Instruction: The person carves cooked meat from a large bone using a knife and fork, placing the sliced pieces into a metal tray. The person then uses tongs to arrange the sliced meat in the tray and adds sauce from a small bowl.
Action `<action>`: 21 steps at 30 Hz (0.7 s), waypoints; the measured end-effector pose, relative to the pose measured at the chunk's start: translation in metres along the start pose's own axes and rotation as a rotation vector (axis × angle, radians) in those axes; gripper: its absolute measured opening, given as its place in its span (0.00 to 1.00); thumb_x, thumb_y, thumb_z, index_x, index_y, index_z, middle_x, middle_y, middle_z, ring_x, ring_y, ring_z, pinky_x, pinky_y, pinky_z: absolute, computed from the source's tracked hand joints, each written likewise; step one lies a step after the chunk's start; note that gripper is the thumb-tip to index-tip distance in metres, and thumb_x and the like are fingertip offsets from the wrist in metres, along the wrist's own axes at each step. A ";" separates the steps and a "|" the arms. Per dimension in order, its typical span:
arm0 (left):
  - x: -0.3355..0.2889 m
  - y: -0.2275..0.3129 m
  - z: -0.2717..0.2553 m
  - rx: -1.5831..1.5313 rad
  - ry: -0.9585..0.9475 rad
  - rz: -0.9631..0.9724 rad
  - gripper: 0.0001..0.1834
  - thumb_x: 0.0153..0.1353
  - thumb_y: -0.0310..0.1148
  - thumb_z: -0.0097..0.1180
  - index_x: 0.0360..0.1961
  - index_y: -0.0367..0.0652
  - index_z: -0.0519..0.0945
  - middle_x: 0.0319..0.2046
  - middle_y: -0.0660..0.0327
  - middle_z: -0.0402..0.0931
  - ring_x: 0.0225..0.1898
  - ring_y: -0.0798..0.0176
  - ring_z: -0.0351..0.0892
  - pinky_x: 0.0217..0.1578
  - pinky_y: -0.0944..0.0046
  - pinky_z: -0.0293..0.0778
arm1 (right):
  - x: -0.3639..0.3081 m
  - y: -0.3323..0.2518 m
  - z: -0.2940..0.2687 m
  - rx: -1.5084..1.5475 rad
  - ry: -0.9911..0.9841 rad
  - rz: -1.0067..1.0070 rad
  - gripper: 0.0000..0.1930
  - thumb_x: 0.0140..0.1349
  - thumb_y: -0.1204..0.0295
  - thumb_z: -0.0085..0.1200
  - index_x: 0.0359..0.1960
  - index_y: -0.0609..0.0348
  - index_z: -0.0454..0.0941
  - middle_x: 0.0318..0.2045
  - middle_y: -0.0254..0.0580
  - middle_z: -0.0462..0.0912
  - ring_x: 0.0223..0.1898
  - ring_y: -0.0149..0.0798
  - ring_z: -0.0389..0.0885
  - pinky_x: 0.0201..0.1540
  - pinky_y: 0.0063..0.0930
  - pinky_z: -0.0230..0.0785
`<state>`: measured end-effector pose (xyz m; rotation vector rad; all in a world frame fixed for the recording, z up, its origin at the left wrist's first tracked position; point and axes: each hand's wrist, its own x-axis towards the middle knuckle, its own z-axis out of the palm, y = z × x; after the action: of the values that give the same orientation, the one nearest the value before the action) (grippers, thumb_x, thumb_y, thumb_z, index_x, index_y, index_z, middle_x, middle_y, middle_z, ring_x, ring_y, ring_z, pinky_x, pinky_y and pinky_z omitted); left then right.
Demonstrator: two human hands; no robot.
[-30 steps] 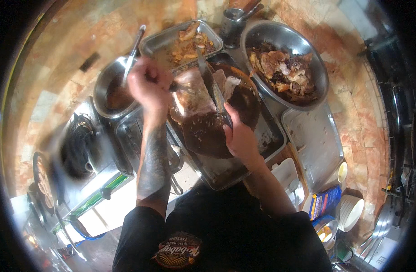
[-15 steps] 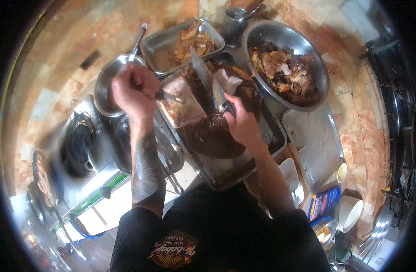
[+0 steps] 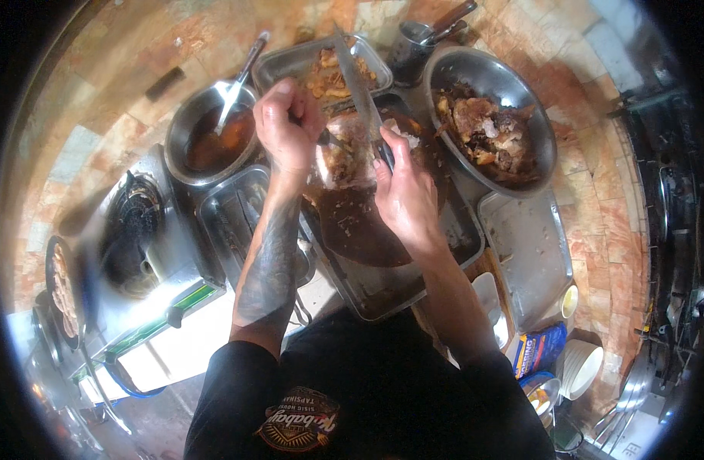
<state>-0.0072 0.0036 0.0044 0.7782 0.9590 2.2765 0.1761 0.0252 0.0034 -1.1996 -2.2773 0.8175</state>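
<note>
My left hand (image 3: 289, 126) has come back toward the middle and is shut on a fork (image 3: 329, 140) that pins the meat (image 3: 344, 157). My right hand (image 3: 402, 195) grips the knife (image 3: 359, 84), so I think cutting goes on. A blue packet (image 3: 537, 349) lies down past my right elbow.

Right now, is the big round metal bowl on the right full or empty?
Partly full: the bowl holds a heap of cooked meat chunks, with bare metal showing round its rim.

Left hand (image 3: 289, 126) curled in a closed grip; right hand (image 3: 404, 195) clenched, both forearms extended forward.
</note>
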 end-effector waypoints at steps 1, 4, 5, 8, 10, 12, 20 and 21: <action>0.000 0.001 0.001 0.006 0.012 -0.007 0.21 0.64 0.42 0.42 0.17 0.42 0.61 0.11 0.61 0.60 0.12 0.68 0.55 0.13 0.66 0.51 | 0.003 -0.004 -0.001 0.003 -0.030 0.015 0.24 0.68 0.71 0.50 0.65 0.48 0.62 0.38 0.66 0.81 0.42 0.68 0.80 0.43 0.54 0.72; -0.001 -0.001 0.004 0.050 0.064 0.017 0.21 0.64 0.41 0.42 0.16 0.42 0.61 0.11 0.61 0.60 0.12 0.69 0.57 0.13 0.67 0.52 | 0.007 -0.008 0.001 -0.019 -0.079 0.042 0.23 0.68 0.71 0.50 0.64 0.48 0.62 0.37 0.69 0.81 0.41 0.68 0.80 0.42 0.55 0.72; -0.002 -0.002 0.004 0.076 0.060 0.023 0.21 0.64 0.41 0.43 0.16 0.42 0.61 0.11 0.62 0.60 0.12 0.69 0.57 0.13 0.67 0.52 | 0.007 -0.006 0.003 -0.032 -0.090 0.047 0.23 0.68 0.71 0.50 0.64 0.48 0.62 0.37 0.69 0.81 0.41 0.68 0.80 0.42 0.55 0.72; -0.003 -0.007 0.003 0.012 0.020 0.026 0.21 0.63 0.40 0.43 0.15 0.42 0.61 0.11 0.63 0.59 0.13 0.69 0.58 0.14 0.68 0.52 | 0.002 0.008 0.016 -0.075 -0.023 -0.023 0.23 0.68 0.72 0.50 0.64 0.50 0.61 0.37 0.67 0.81 0.40 0.67 0.80 0.41 0.55 0.72; -0.003 -0.007 0.002 0.038 0.032 0.025 0.21 0.64 0.40 0.43 0.15 0.42 0.61 0.12 0.63 0.59 0.13 0.69 0.57 0.14 0.68 0.52 | -0.010 0.021 0.024 -0.025 0.052 -0.122 0.23 0.68 0.72 0.50 0.64 0.52 0.61 0.37 0.66 0.81 0.40 0.67 0.81 0.40 0.55 0.73; -0.001 -0.007 0.003 0.068 0.030 0.040 0.21 0.64 0.40 0.43 0.16 0.42 0.61 0.12 0.63 0.60 0.13 0.69 0.57 0.14 0.68 0.52 | -0.029 0.032 0.027 0.006 0.096 -0.177 0.23 0.68 0.72 0.50 0.63 0.53 0.61 0.38 0.65 0.81 0.40 0.67 0.81 0.40 0.54 0.74; 0.015 -0.016 -0.004 0.404 -0.004 0.244 0.20 0.64 0.39 0.42 0.17 0.39 0.66 0.17 0.63 0.64 0.16 0.70 0.60 0.16 0.67 0.58 | -0.090 0.034 -0.003 -0.160 -0.129 0.105 0.25 0.68 0.69 0.48 0.67 0.51 0.63 0.51 0.59 0.80 0.51 0.59 0.80 0.52 0.49 0.72; 0.016 -0.018 -0.005 0.323 -0.022 0.184 0.20 0.63 0.40 0.42 0.16 0.40 0.66 0.16 0.63 0.64 0.16 0.70 0.60 0.16 0.67 0.56 | -0.085 0.034 -0.001 -0.125 -0.114 0.043 0.24 0.68 0.69 0.48 0.66 0.52 0.63 0.49 0.61 0.80 0.49 0.61 0.80 0.50 0.51 0.73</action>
<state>-0.0166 0.0228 -0.0072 1.0635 1.3138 2.2885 0.2416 -0.0304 -0.0277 -1.2916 -2.4333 0.7877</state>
